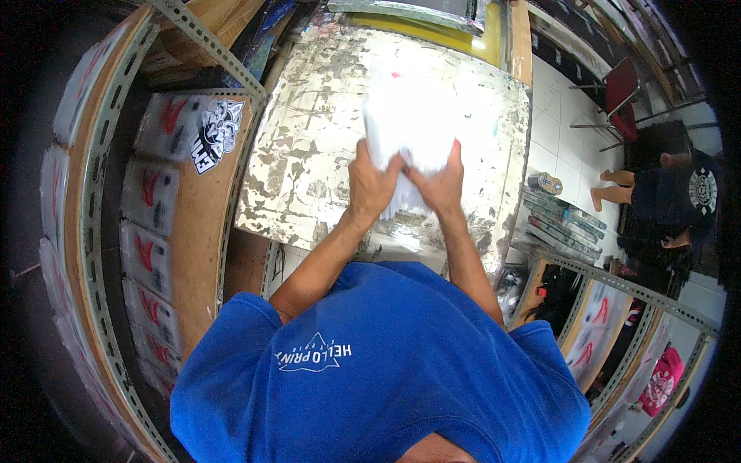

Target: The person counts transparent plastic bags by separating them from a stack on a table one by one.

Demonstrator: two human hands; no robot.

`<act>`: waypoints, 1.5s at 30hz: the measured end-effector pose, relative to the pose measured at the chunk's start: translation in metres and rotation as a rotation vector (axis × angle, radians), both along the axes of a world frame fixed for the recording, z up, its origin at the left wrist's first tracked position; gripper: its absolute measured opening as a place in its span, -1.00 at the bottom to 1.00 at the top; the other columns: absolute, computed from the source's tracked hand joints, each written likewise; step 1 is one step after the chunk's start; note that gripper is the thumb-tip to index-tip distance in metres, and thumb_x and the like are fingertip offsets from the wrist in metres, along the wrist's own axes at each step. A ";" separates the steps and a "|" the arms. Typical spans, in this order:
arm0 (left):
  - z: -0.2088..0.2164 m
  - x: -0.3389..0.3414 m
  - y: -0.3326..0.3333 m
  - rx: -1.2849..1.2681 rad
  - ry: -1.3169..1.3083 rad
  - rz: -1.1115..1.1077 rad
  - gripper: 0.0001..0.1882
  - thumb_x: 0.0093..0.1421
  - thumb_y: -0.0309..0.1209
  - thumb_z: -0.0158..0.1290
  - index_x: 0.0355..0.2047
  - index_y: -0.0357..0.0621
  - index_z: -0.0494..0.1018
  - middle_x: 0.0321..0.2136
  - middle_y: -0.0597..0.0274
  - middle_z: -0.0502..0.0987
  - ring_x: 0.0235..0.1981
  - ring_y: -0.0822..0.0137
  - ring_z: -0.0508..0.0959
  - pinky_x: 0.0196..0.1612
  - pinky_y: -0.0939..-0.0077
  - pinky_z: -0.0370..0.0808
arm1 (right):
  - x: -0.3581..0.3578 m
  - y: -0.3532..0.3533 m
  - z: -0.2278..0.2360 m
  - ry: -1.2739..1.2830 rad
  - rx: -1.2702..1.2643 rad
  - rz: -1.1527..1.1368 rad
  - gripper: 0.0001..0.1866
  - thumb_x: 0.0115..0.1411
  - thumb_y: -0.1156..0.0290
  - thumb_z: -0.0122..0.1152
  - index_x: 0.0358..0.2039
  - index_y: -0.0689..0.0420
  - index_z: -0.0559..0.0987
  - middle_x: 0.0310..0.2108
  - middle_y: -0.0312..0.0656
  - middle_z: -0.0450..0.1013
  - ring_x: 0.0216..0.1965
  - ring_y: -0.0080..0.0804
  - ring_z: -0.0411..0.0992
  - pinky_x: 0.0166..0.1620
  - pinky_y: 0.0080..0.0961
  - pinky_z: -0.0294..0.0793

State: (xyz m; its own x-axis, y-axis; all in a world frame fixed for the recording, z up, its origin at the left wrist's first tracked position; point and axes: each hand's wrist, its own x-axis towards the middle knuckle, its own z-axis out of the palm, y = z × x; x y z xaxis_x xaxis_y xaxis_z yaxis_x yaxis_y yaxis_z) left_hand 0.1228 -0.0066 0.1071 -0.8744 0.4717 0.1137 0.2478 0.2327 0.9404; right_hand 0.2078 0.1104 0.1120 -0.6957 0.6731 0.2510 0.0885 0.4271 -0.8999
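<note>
A bright white sheet-like bundle [417, 108] lies over the worn, paint-flaked tabletop [301, 116]. Glare washes out most of it, so I cannot tell whether it is cloth or plastic; a small red mark shows near its far part. At its near left edge my left hand [371, 181] is closed on it, thumb on top and fingers partly hidden. My right hand [440, 184], slightly blurred, grips the near right edge. Both thumbs nearly meet in the middle, and loose folds hang down between the wrists.
Metal racks with wooden shelves hold clear-wrapped packs [147, 197] on the left. Printing frames [432, 23] lie beyond the table. On the right are a tin [546, 184], stacked paint-stained bars [563, 224], a red chair [620, 96] and another person in dark clothes [679, 185].
</note>
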 end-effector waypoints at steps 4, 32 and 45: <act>0.019 -0.021 0.011 -0.056 -0.271 -0.038 -0.43 0.08 -0.16 0.25 -0.18 -0.51 0.41 -0.39 -0.20 0.59 -0.39 0.04 0.64 -0.32 0.31 0.57 | -0.015 0.040 0.004 -0.101 -0.271 0.114 -0.32 -0.16 0.38 0.50 -0.04 0.36 0.39 -0.25 0.05 0.55 -0.26 -0.22 0.56 -0.15 -0.37 0.53; -0.103 -0.059 -0.066 -0.167 -0.437 -0.038 -0.40 0.01 -0.51 0.20 0.07 -0.45 0.29 -0.21 -0.10 0.57 -0.20 0.12 0.60 -0.13 0.33 0.54 | 0.057 0.036 -0.020 -0.377 0.555 -0.418 -0.04 -0.18 0.07 0.54 0.14 0.31 0.28 0.12 0.22 0.22 0.15 0.16 0.21 0.18 -0.05 0.23; -0.066 -0.023 -0.041 -0.516 0.401 -0.125 -0.22 -0.37 -0.07 0.46 -0.12 -0.17 0.49 -0.01 0.05 0.33 0.07 0.06 0.24 0.06 0.11 0.19 | 0.012 -0.046 -0.035 -0.648 0.297 0.048 0.04 -0.23 0.26 0.44 0.28 0.18 0.12 0.30 0.19 -0.05 0.23 0.42 0.03 0.02 0.29 0.30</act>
State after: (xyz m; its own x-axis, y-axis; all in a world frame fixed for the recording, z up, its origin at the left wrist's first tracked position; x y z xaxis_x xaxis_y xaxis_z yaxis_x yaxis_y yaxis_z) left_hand 0.0997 -0.0479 0.0413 -0.7465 0.6480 0.1509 0.6097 0.5754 0.5452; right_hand 0.2194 0.0645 0.0765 -0.7942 0.6052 -0.0546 0.5408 0.6631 -0.5175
